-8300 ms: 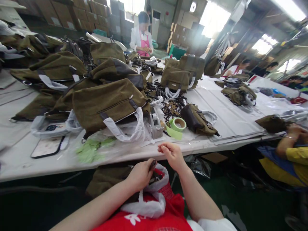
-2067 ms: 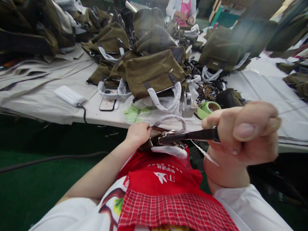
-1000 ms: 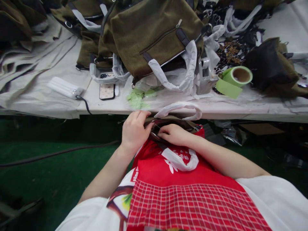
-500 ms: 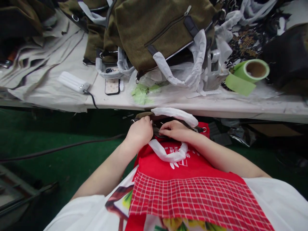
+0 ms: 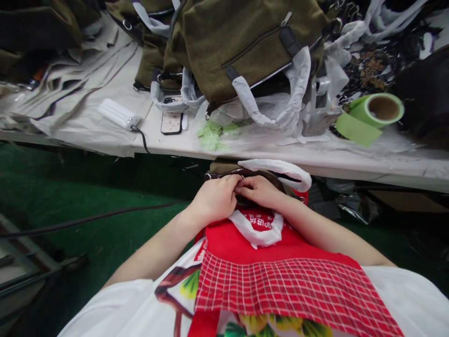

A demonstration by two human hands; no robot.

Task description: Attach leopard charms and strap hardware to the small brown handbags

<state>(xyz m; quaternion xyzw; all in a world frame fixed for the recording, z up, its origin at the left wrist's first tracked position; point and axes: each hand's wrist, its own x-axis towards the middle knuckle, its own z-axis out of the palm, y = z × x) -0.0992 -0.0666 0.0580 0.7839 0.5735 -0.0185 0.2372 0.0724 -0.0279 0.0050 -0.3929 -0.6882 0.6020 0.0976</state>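
An olive handbag (image 5: 224,166) with a zipped opening sits on my lap, below the table edge. Its two handles are wrapped in white: the far handle (image 5: 277,167) stands beyond my hands, and the near handle (image 5: 257,234) hangs over my red apron (image 5: 280,274). My left hand (image 5: 219,196) is closed at the left part of the bag's mouth, its fingers bent over the edge. Beside it, the fingertips of my right hand (image 5: 257,189) are pinched together inside the opening, almost touching the left ones. Whatever small part lies between the right fingertips is hidden.
On the white table (image 5: 154,147) lie more olive bags (image 5: 245,51) with wrapped handles, a phone (image 5: 171,121), a white power bank (image 5: 119,113) with a cable, green scraps (image 5: 213,135) and a green tape roll (image 5: 377,114). A dark cable (image 5: 105,220) crosses at left.
My left hand has moved right and inward, so its fingertips now meet near the right hand's at the bag's opening. The near handle sits slightly lower. The view has shifted a little.
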